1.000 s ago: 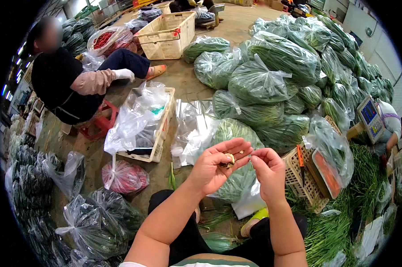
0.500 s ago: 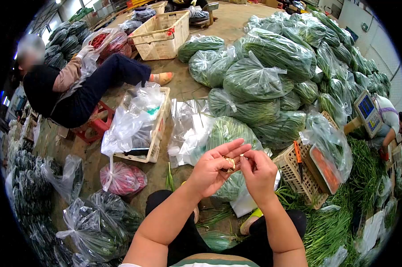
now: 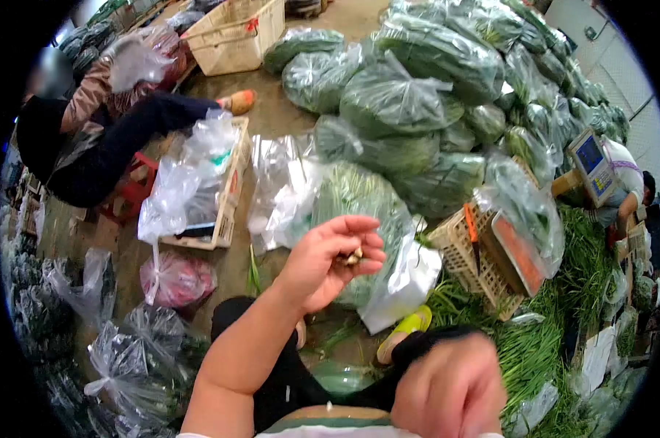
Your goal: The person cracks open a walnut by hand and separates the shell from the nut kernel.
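Observation:
My left hand (image 3: 330, 259) is raised in the middle of the view, its fingers curled round several small tan and brown pieces (image 3: 354, 256). They look like nuts or shells, too small to name surely. Close to my body at the lower right is my right hand (image 3: 450, 390), smeared by motion, its fingers bent down and partly hidden. A small white bit (image 3: 328, 405) shows in front of my waist. Below and behind my left hand lies a clear bag of green stalks (image 3: 359, 197), beside a white plastic sheet (image 3: 407, 281).
Bagged greens (image 3: 396, 102) are piled ahead. An orange-handled knife (image 3: 472, 230) stands in a cream crate (image 3: 454, 252) at right, near a scale (image 3: 593, 168) and loose green stalks (image 3: 542, 350). A co-worker (image 3: 104, 139) sits at left by a crate of plastic bags (image 3: 231, 190).
My right hand has left my left hand and come down towards my body. My left fingers have curled further. The view has shifted, and the co-worker's arm has moved with a clear bag.

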Demonstrator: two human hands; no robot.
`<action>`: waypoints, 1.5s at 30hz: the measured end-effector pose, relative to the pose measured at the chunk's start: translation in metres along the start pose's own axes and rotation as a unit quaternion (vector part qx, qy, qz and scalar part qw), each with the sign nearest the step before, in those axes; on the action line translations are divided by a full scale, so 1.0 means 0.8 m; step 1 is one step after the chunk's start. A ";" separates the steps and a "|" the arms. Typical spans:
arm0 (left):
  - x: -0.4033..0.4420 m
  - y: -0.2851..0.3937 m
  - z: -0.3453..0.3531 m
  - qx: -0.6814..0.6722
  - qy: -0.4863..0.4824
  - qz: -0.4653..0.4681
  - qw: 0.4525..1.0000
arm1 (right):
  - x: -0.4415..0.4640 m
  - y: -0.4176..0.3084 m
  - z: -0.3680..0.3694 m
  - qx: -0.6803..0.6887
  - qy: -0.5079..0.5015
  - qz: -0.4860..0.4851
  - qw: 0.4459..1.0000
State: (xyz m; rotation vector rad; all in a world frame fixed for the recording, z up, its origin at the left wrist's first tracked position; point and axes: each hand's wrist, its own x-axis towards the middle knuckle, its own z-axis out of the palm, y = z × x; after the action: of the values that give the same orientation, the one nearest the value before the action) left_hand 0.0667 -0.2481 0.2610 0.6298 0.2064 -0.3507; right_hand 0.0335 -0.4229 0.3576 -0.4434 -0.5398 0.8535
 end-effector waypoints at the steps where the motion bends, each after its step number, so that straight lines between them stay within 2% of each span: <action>1: 0.002 -0.001 -0.004 0.006 0.004 0.008 1.000 | -0.002 -0.006 -0.001 0.019 0.090 0.022 0.996; 2: 0.003 -0.001 -0.003 0.006 0.007 0.024 1.000 | 0.006 -0.001 -0.007 -0.018 0.189 -0.023 0.981; 3: 0.001 0.003 0.001 0.020 0.022 0.037 0.999 | 0.015 0.000 -0.017 0.028 0.234 -0.056 0.970; 6: 0.000 0.003 0.000 0.107 0.035 0.093 0.989 | 0.026 -0.007 -0.099 0.224 0.244 -0.029 0.943; 9: 0.002 -0.002 -0.002 0.162 0.049 0.117 0.979 | 0.020 0.015 -0.168 0.246 0.385 -0.017 0.890; 11: 0.002 -0.003 -0.003 0.195 0.052 0.138 0.970 | 0.019 0.029 -0.175 0.167 0.437 -0.001 0.884; 16: 0.004 -0.007 0.000 0.331 0.051 0.133 0.933 | 0.031 0.039 -0.159 0.147 0.339 -0.044 0.928; 17: 0.003 -0.009 0.001 0.351 0.055 0.128 0.926 | 0.036 0.039 -0.153 0.125 0.344 -0.052 0.929; 19: 0.005 -0.016 0.006 0.399 0.099 0.160 0.898 | 0.042 0.037 -0.142 0.118 0.344 -0.059 0.929; 20: 0.007 -0.019 0.004 0.426 0.080 0.224 0.873 | 0.039 0.038 -0.144 0.113 0.328 -0.055 0.936; 21: 0.011 -0.024 0.000 0.429 0.076 0.231 0.870 | 0.038 0.040 -0.144 0.110 0.321 -0.060 0.939; 23: 0.015 -0.028 -0.002 0.495 0.078 0.347 0.793 | 0.039 0.046 -0.142 0.085 0.295 -0.046 0.950; 25: 0.009 -0.027 0.000 0.517 0.081 0.329 0.786 | 0.039 0.050 -0.136 0.066 0.279 -0.052 0.957; 27: 0.009 -0.028 0.002 0.565 0.108 0.341 0.743 | 0.041 0.055 -0.129 -0.020 0.298 -0.059 0.953; 29: 0.008 -0.027 0.005 0.562 0.114 0.341 0.745 | 0.042 0.059 -0.121 -0.107 0.296 -0.045 0.948; 31: 0.011 -0.028 0.002 0.501 0.099 0.357 0.782 | 0.041 0.058 -0.118 -0.109 0.309 -0.038 0.944; 32: 0.005 -0.026 0.005 0.385 0.098 0.229 0.889 | 0.041 0.056 -0.119 -0.110 0.305 -0.045 0.945; 33: 0.004 -0.023 0.007 0.389 0.095 0.232 0.886 | 0.039 0.053 -0.121 -0.158 0.319 -0.049 0.933; 35: 0.002 -0.016 0.009 0.185 0.047 0.109 0.975 | 0.034 0.048 -0.128 -0.204 0.331 -0.060 0.919; 38: 0.001 -0.013 0.009 0.173 0.042 0.107 0.978 | 0.034 0.042 -0.132 -0.284 0.410 -0.067 0.864; 41: 0.002 -0.013 0.007 0.166 0.036 0.119 0.978 | 0.031 0.041 -0.132 -0.338 0.392 -0.062 0.854; 45: 0.001 -0.015 0.009 0.221 0.036 0.142 0.964 | 0.032 0.041 -0.130 -0.351 0.377 -0.056 0.855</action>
State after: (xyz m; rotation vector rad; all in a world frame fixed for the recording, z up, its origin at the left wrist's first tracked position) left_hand 0.0638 -0.2617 0.2598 1.1000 0.1034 -0.0940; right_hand 0.0912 -0.3986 0.2649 -1.3386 -0.1132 0.2799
